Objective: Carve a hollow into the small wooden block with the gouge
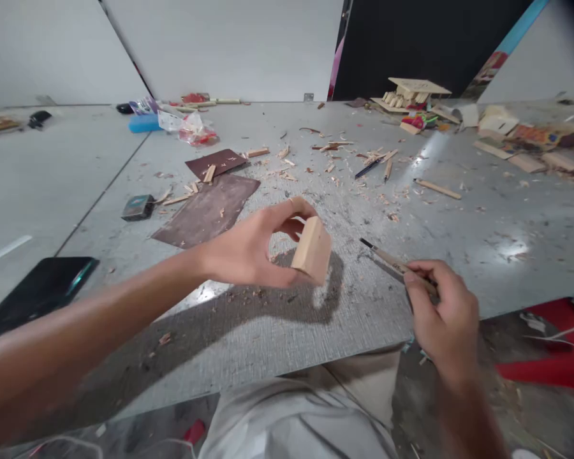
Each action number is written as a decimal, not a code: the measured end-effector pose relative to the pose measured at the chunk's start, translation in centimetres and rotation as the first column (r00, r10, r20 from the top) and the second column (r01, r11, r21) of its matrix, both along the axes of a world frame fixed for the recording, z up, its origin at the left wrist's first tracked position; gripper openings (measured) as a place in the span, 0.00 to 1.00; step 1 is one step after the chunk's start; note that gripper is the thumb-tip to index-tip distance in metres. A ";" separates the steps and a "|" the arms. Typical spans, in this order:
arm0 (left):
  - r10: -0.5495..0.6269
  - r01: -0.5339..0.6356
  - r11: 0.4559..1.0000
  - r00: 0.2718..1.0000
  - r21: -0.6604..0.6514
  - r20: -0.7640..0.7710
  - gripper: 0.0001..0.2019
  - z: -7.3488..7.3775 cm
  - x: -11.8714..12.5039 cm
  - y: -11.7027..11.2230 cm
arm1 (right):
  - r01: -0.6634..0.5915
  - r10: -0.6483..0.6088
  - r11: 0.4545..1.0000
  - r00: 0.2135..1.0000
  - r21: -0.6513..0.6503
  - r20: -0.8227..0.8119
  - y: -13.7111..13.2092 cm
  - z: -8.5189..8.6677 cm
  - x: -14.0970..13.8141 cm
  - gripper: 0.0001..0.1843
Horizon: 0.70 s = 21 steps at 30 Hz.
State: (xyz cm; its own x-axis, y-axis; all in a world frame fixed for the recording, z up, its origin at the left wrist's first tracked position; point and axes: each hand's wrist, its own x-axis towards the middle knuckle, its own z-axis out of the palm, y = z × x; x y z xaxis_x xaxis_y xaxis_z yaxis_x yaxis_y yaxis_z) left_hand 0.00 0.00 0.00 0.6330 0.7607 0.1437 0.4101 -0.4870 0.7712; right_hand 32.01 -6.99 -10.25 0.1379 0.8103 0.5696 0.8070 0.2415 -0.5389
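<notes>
My left hand [263, 245] grips a small pale wooden block [316, 252] between thumb and fingers, tilted and held just over the grey table [268, 344]. The block's shadow falls on the tabletop beneath it. In my right hand [442, 312], near the table's front edge, is a wood-carving chisel [395, 261] with a wooden handle and a dark narrow blade. Its blade points up and left toward the block, apart from it. My right fingers wrap the back end of the handle.
Brown sandpaper sheets [208, 210] lie left of centre, beside a small dark box [138, 208]. A phone [41, 293] rests at the left edge. Wood shavings, another carving tool [437, 189] and wooden pieces [529, 162] are spread farther back and right. A plastic bag [196, 127] sits at the back.
</notes>
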 end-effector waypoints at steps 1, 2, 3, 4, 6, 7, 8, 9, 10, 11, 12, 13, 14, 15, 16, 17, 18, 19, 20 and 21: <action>0.006 -0.005 1.000 1.000 -0.023 0.015 0.27 -0.3 -0.2 0.0 | 0.002 -0.002 1.000 1.000 0.004 -0.002 0.0 0.0 0.0 0.09; 0.010 -0.010 0.999 1.000 -0.032 0.000 0.27 -0.7 -0.3 -0.1 | 0.004 -0.004 1.000 1.000 0.007 -0.003 0.0 0.0 0.0 0.09; 0.013 -0.014 1.000 0.999 -0.020 -0.043 0.28 -1.2 -0.4 -0.2 | 0.006 -0.005 1.000 1.000 0.008 -0.004 0.0 0.0 0.0 0.09; 0.012 -0.012 1.000 0.995 0.003 -0.100 0.29 -1.6 -0.4 -0.3 | 0.007 -0.007 1.000 1.000 0.009 -0.005 0.0 0.0 0.0 0.09; 0.025 -0.012 0.997 0.985 0.074 -0.171 0.30 -2.3 -0.5 -0.6 | 0.009 -0.009 1.000 1.000 0.009 -0.007 -0.1 0.0 -0.1 0.08; 0.048 -0.031 0.993 0.987 0.115 -0.154 0.30 -2.4 -0.5 -0.8 | 0.009 -0.009 1.000 1.000 0.010 -0.008 -0.1 0.0 -0.1 0.08; 0.080 -0.061 0.985 0.990 0.159 -0.115 0.30 -2.5 -0.6 -0.9 | 0.010 -0.010 1.000 1.000 0.011 -0.010 -0.1 0.1 -0.1 0.08; 0.110 -0.094 0.976 0.991 0.196 -0.075 0.29 -2.5 -0.6 -1.0 | 0.011 -0.011 1.000 1.000 0.011 -0.011 -0.1 0.1 -0.1 0.08; 0.131 -0.116 0.969 0.990 0.216 -0.054 0.28 -2.4 -0.6 -1.1 | 0.012 -0.012 1.000 1.000 0.011 -0.011 -0.2 0.1 -0.1 0.08; 0.138 -0.120 0.968 0.988 0.220 -0.068 0.28 -2.3 -0.6 -1.2 | 0.014 -0.014 1.000 1.000 0.012 -0.012 -0.2 0.1 -0.1 0.08; 0.128 -0.102 0.972 0.985 0.210 -0.116 0.28 -2.3 -0.6 -1.2 | 0.017 -0.017 1.000 1.000 0.013 -0.012 -0.2 0.1 -0.2 0.08; 0.107 -0.073 0.979 0.978 0.192 -0.177 0.28 -2.1 -0.6 -1.3 | 0.019 -0.019 1.000 1.000 0.013 -0.013 -0.2 0.1 -0.2 0.08; 0.090 -0.052 0.983 0.971 0.174 -0.221 0.28 -2.0 -0.7 -1.3 | 0.022 -0.022 1.000 1.000 0.013 -0.015 -0.2 0.1 -0.2 0.08; 0.089 -0.051 0.984 0.970 0.170 -0.228 0.28 -1.7 -0.7 -1.3 | 0.025 -0.024 1.000 1.000 0.014 -0.018 -0.2 0.1 -0.2 0.08; 0.114 -0.077 0.979 0.975 0.190 -0.191 0.28 -1.5 -0.7 -1.4 | 0.027 -0.027 1.000 0.999 0.013 -0.023 -0.2 0.1 -0.2 0.08; 0.152 -0.120 0.966 0.980 0.227 -0.127 0.28 -1.3 -0.8 -1.4 | 0.030 -0.029 1.000 0.999 0.011 -0.028 -0.2 0.1 -0.2 0.08; 0.182 -0.159 0.951 0.981 0.264 -0.066 0.28 -1.1 -0.8 -1.5 | 0.031 -0.031 0.999 0.999 0.009 -0.033 -0.2 0.1 -0.2 0.08; 0.198 -0.180 0.940 0.980 0.288 -0.032 0.28 -1.0 -0.7 -1.5 | 0.032 -0.032 0.999 0.999 0.005 -0.038 -0.2 0.1 -0.2 0.08; 0.190 -0.171 0.941 0.981 0.292 -0.039 0.27 -1.1 -0.7 -1.6 | 0.032 -0.032 0.999 0.998 0.001 -0.044 -0.3 0.2 -0.2 0.08; 0.164 -0.134 0.951 0.983 0.277 -0.086 0.27 -1.2 -0.5 -1.7 | 0.031 -0.032 0.999 0.998 -0.004 -0.051 -0.3 0.2 -0.3 0.08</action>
State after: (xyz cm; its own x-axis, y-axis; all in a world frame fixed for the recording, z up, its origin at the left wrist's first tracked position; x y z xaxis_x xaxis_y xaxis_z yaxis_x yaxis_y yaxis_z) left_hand -0.53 -1.67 -1.21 0.5381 0.7900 0.2937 0.5669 -0.5971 0.5675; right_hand 31.74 -7.26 -10.01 0.1922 0.8072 0.5582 0.7855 0.2144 -0.5806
